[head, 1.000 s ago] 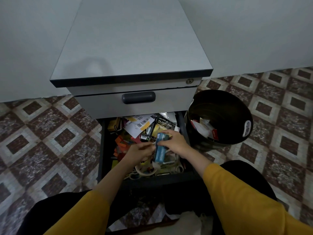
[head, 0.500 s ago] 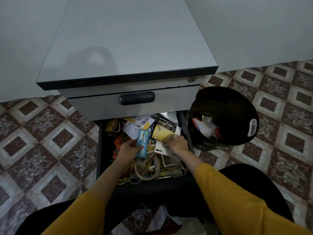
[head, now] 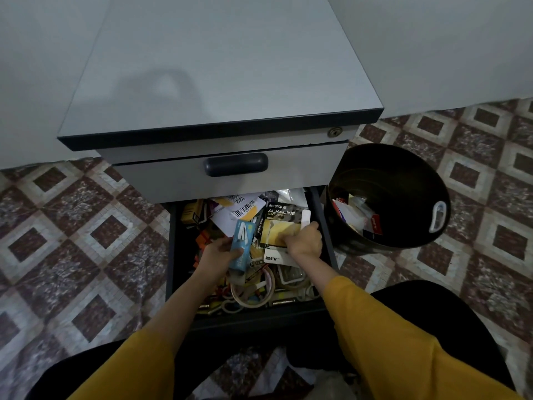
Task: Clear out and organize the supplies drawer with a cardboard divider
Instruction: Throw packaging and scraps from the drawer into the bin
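The dark lower drawer (head: 172,255) of a grey cabinet stands pulled out and is crammed with supplies. My left hand (head: 217,254) grips a blue stapler box (head: 242,244), held upright over the drawer's left half. My right hand (head: 305,242) reaches into the right half, its fingers curled on a yellow carded packet (head: 277,233) lying below a black alkaline battery pack (head: 281,212). A white DIY card (head: 276,257) lies under that hand. Tape rolls (head: 252,290) lie at the drawer's near end. No cardboard divider is visible.
A black waste bin (head: 403,174) holding paper scraps stands on the patterned tile floor right of the drawer. The shut upper drawer with its dark handle (head: 236,164) overhangs the open one. White barcode labels (head: 239,210) lie at the drawer's back. My knees flank the drawer front.
The blue box passed from my right hand to my left and moved left. My right hand then went down onto the yellow packet.
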